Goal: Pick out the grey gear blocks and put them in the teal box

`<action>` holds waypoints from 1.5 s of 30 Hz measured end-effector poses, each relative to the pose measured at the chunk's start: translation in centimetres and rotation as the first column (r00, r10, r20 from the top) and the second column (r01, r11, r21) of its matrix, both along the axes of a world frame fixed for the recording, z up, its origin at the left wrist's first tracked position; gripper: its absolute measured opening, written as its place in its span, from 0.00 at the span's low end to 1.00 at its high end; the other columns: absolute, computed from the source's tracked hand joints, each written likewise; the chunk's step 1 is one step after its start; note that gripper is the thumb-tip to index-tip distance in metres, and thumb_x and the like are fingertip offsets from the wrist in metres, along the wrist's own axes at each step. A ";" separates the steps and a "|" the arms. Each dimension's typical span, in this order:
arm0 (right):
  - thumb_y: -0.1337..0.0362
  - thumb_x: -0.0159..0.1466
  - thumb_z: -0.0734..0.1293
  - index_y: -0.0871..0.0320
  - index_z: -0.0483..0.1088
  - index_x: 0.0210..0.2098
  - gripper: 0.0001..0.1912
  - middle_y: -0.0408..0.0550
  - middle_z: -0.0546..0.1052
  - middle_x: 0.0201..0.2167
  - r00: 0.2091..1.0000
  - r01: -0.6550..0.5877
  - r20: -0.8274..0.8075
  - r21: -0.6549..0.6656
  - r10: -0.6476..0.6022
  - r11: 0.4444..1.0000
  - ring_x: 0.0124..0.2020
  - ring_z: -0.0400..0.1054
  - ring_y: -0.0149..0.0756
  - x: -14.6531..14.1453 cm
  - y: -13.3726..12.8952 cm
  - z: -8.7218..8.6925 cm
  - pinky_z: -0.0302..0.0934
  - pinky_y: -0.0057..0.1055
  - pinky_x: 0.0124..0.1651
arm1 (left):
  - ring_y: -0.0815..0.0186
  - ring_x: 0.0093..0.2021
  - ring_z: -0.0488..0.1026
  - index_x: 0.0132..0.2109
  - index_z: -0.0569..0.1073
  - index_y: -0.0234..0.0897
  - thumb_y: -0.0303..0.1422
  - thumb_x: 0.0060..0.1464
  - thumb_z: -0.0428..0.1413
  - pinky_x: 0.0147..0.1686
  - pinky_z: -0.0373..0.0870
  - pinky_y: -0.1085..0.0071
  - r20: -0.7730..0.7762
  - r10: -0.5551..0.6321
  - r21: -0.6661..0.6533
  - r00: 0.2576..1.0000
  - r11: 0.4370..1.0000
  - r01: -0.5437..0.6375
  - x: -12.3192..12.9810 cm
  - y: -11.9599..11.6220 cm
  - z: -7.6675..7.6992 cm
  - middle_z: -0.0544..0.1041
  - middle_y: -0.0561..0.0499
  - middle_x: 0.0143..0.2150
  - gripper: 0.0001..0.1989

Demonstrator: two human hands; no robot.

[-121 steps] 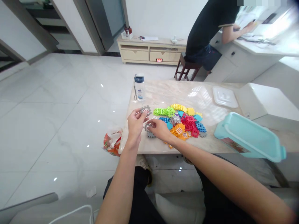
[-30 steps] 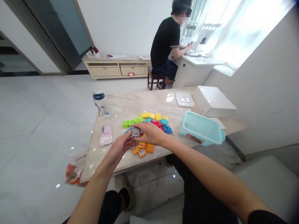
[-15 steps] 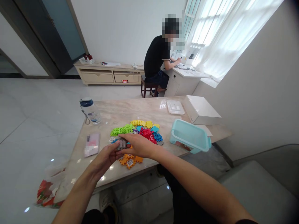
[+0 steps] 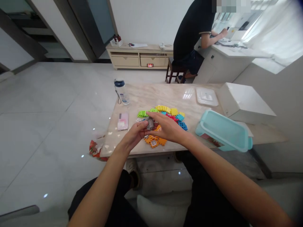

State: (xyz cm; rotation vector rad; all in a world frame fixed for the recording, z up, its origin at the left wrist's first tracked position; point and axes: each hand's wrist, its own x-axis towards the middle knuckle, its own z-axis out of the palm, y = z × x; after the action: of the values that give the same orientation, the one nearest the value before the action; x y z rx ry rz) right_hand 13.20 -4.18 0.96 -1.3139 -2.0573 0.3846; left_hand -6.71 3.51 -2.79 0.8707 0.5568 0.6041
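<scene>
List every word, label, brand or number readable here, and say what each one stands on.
No text can be read in this view.
Water bottle: its label is too small and blurred to read.
Pink card: its print is pixelated and unreadable.
Teal plastic box: its printed sticker is too small to read.
Low cabinet: a small red mark on it is too small to read.

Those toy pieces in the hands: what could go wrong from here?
The grey piece held between the left hand and right hand might slip into the pile. The orange pieces lie close to the table's front edge, so a careless sweep could knock them off.
</scene>
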 end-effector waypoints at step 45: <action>0.53 0.71 0.75 0.56 0.78 0.56 0.19 0.55 0.81 0.52 0.987 0.139 0.096 -0.144 -0.126 0.980 0.54 0.74 0.48 -3.4 6.4 -1.4 0.67 0.46 0.61 | 0.64 0.40 0.82 0.43 0.84 0.37 0.44 0.46 0.77 0.33 0.71 0.74 -0.139 0.736 0.325 0.662 0.666 -0.672 -6.0 3.0 1.6 0.87 0.45 0.42 0.22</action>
State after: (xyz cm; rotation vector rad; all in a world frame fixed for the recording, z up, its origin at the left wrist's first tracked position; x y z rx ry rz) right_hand 9.79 2.18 -0.43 -1.5739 -2.0296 0.4373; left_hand -12.67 6.50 -1.20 0.9640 1.1102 1.3197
